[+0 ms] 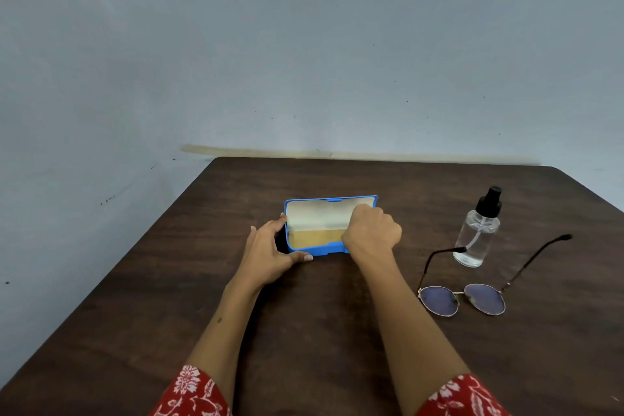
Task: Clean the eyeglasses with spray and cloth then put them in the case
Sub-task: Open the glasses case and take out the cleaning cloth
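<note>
A blue eyeglass case (324,251) stands open in the middle of the table, its pale-lined lid upright. A yellowish cloth (315,237) lies in its base. My left hand (270,253) grips the case's left end, thumb along the front wall. My right hand (371,230) is curled into a fist inside the case's right end, closed at the cloth's right edge, fingertips hidden. The eyeglasses (462,297), thin metal frame with bluish lenses and both arms unfolded, rest on the table to the right, apart from both hands. A clear spray bottle (477,233) with a black nozzle stands upright just behind them.
The dark wooden table (304,331) reaches a grey-blue wall at the back. Its left edge runs diagonally from far centre to near left. Red patterned sleeves show at the bottom of the view.
</note>
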The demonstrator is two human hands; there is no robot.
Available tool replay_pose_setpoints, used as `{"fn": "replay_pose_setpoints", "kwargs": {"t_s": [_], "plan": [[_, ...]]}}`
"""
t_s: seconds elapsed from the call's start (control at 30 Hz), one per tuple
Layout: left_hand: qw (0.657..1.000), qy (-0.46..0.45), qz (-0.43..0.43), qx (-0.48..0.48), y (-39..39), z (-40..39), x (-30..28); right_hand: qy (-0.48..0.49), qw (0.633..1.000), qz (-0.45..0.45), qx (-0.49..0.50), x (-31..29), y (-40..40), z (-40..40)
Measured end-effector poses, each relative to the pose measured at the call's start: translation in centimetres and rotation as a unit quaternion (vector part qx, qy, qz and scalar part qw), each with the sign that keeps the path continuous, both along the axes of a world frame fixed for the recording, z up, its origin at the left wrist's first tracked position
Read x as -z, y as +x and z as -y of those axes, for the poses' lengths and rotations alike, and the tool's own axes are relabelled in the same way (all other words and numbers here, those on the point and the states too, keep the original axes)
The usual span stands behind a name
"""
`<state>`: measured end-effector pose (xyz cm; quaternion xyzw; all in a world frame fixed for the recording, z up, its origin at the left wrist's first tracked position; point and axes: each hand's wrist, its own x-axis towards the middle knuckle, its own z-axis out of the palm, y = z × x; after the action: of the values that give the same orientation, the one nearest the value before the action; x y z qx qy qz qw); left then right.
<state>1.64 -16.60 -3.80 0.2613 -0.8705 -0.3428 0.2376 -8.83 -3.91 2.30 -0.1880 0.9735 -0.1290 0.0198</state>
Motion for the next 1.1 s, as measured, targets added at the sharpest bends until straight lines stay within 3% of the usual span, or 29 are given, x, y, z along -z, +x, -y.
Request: {"fn": "replay_pose_setpoints", "kwargs": {"t_s": [0.47,0.63,0.8,0.97,1.1], "plan": [[1.0,0.01,-0.015,-0.01,-0.3,0.7,0.6,-0.027,0.999,0.04,0.012,-0.4,0.0,0.2],[0.999,0.024,-0.023,-0.008,-0.4,1.0,0.8,-0.108,0.994,0.018,0.016,-2.0,0.5,-0.2],[0.995,0.096,-0.005,-0.014,0.0,1.1,1.0,-0.197,0.98,0.016,-0.018,-5.6,1.6,-0.7],[0.997,0.078,-0.014,-0.005,0.7,0.3,0.0,-0.246,0.966,-0.031,-0.073,-9.4,3.2,-3.0],[0.974,0.177,-0.136,0.029,2.3,-2.9,-3.8,-0.265,0.959,-0.008,-0.101,-12.3,5.0,-6.1]]}}
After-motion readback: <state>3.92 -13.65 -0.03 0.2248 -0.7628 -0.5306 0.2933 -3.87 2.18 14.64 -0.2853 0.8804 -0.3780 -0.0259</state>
